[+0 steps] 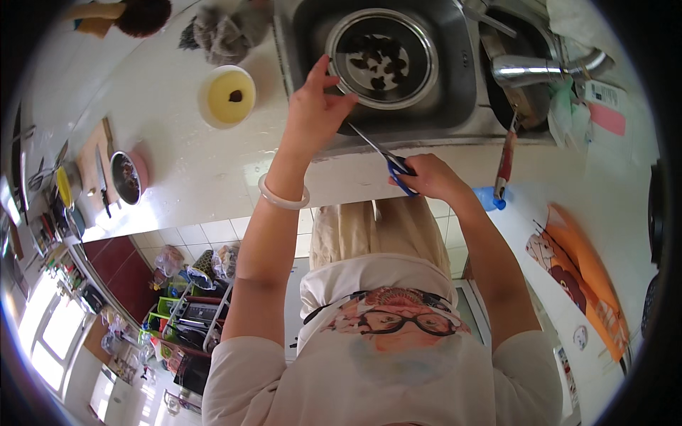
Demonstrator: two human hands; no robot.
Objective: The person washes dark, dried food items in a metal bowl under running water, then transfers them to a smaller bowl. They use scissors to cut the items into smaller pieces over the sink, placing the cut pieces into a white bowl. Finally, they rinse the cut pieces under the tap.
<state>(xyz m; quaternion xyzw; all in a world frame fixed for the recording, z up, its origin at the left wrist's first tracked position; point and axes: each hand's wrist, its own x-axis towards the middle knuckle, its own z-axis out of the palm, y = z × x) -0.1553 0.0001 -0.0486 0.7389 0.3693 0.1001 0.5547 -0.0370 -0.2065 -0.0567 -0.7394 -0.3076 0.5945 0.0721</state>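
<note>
A round metal basin (383,101) sits in the stainless-steel sink (453,114), with several dark pieces of food (394,66) lying in it. At the basin's near left rim is my left hand (319,104), thumb and fingers spread; whether it touches the rim is unclear. A tiny dark speck shows by a fingertip. My right hand (434,175) grips the blue handles of a pair of scissors (397,165) over the counter's front edge. Their blades point up and left towards my left hand. Left of the sink stands a white bowl (203,101) of yellowish liquid with one dark piece in it.
A grey cloth (226,37) lies behind the white bowl. Farther left are a small pot (139,173) and a knife (101,173) on a wooden cutting board (88,154). The faucet (527,72), a red-handled tool (506,160) and a blue-capped bottle (486,198) are on the right.
</note>
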